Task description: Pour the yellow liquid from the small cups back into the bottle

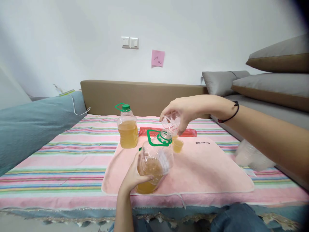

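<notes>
My left hand (137, 172) is wrapped round the lower side of a large clear bottle (154, 167) of yellow liquid. The bottle leans to the right, its mouth uncapped, with a green ring and handle at the neck. My right hand (177, 111) holds a clear plastic cup (171, 123), tilted, just above the bottle's mouth. Beside the neck, a small cup (178, 145) with yellow liquid stands on the pink mat (205, 170); part of another shows behind it. A second bottle (127, 133) with a green cap stands upright at the back left.
A red plastic packet (190, 132) lies behind the mat on the striped cloth (72, 154). At the right are a clear plastic bag (253, 156) and grey cushions (272, 87). A blue-green armrest (43, 125) with a white cable is at the left.
</notes>
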